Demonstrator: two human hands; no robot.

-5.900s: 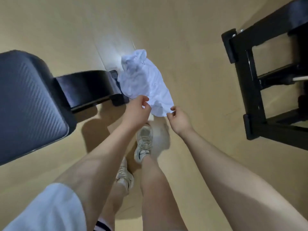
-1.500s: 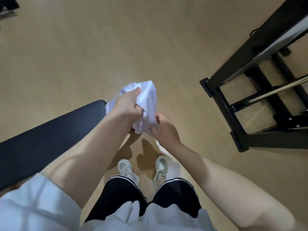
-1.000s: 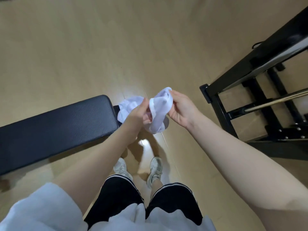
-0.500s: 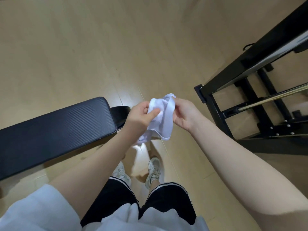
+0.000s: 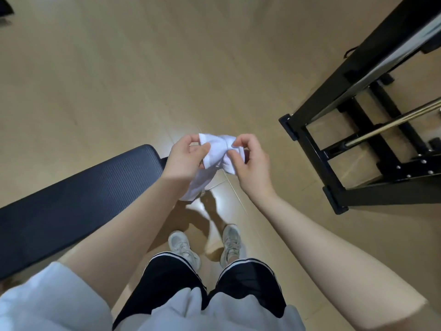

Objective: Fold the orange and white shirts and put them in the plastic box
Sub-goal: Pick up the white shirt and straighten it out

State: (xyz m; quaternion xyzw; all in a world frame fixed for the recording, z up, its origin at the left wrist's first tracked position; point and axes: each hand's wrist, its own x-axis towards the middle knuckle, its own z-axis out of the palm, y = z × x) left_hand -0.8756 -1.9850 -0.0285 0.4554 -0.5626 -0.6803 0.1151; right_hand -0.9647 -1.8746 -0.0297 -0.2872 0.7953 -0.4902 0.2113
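The white shirt (image 5: 216, 151) is bunched up in the air in front of me, above the floor. My left hand (image 5: 186, 158) pinches its left part between thumb and fingers. My right hand (image 5: 248, 158) pinches the right part, fingers curled into the cloth. A fold of the shirt hangs down below my left hand. No orange shirt and no plastic box are in view.
A black padded bench (image 5: 71, 199) runs from the left edge to just beside my left hand. A black metal rack (image 5: 334, 144) with a steel bar stands at the right. My feet (image 5: 205, 244) stand on the pale wooden floor (image 5: 143, 68) below the shirt.
Since the shirt was lifted from the floor beside the bench, both hands have kept regripping it. In the last half second they shifted along the cloth and spread slightly apart.
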